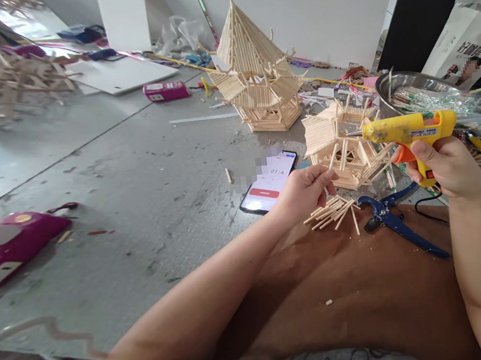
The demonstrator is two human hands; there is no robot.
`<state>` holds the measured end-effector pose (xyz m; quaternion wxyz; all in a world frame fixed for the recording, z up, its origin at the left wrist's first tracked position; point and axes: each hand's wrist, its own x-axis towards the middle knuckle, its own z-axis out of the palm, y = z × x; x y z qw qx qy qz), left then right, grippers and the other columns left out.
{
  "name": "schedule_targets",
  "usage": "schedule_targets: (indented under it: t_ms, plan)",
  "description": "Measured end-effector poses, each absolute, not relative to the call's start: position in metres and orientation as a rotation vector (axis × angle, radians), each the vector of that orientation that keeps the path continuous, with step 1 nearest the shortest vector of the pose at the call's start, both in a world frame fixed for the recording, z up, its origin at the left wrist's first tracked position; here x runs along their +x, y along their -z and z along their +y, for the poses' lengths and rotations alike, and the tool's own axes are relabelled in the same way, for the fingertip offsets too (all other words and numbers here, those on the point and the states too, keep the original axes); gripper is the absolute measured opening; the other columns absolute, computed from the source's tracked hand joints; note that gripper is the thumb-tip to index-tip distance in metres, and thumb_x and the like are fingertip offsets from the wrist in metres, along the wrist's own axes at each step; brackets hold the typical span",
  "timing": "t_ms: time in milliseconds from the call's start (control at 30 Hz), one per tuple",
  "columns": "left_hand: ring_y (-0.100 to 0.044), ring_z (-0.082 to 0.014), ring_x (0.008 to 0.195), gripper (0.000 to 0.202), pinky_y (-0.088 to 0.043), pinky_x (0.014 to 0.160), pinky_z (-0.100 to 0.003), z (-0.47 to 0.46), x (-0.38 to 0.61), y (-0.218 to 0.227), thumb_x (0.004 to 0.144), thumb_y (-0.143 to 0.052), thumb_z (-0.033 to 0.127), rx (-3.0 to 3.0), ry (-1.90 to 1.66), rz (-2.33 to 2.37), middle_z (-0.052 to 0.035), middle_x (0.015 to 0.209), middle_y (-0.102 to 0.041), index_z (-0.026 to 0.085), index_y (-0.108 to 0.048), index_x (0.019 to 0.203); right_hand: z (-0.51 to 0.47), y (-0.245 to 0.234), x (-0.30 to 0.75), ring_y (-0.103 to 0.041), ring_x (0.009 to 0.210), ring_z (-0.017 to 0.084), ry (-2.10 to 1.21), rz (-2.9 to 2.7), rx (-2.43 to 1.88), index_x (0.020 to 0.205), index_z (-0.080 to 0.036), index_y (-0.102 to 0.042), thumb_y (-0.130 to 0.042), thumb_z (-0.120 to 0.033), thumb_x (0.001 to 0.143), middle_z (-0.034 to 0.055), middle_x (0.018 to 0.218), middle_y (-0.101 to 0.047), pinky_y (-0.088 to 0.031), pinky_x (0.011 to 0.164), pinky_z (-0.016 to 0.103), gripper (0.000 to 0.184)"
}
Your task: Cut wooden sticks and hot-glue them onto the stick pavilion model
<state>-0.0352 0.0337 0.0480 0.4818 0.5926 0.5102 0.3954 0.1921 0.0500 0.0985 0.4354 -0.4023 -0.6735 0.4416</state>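
My right hand (449, 164) grips a yellow hot glue gun (404, 127), its nozzle pointing left. With thumb and fingers pinched, my left hand (308, 190) holds a short wooden stick (333, 156) upright. Just behind both hands is a partly built wooden-stick model (326, 136) with an open framework on top. A small pile of cut sticks (330, 212) lies below my left hand. Beside the pile, blue cutting pliers (386, 216) rest with their handles spread. Farther back stands a wooden-stick pavilion (251, 81) with a pointed roof.
A phone (262, 184) showing a timer lies left of the model. A metal bowl (406, 79) with wrapped sticks stands at the right. Purple power strips (166, 91) lie on the floor (119, 215). A brown sheet (320, 280) spreads in front of me.
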Motion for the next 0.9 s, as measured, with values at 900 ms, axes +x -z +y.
schedule_targets:
  t_ms: [900]
  plan:
    - [-0.044, -0.0029, 0.038, 0.024, -0.035, 0.039, -0.016, 0.0328, -0.0364, -0.0478, 0.083, -0.043, 0.030, 1.532, -0.934, 1.220, -0.0005, 0.057, -0.059, 0.013, -0.056, 0.072, 0.0472, -0.0958, 0.1877, -0.042, 0.038, 0.004, -1.130, -1.702, -1.044, 0.077, -0.021, -0.054, -0.053, -0.041, 0.078, -0.0018, 0.066, -0.055, -0.032, 0.034, 0.022, 0.021]
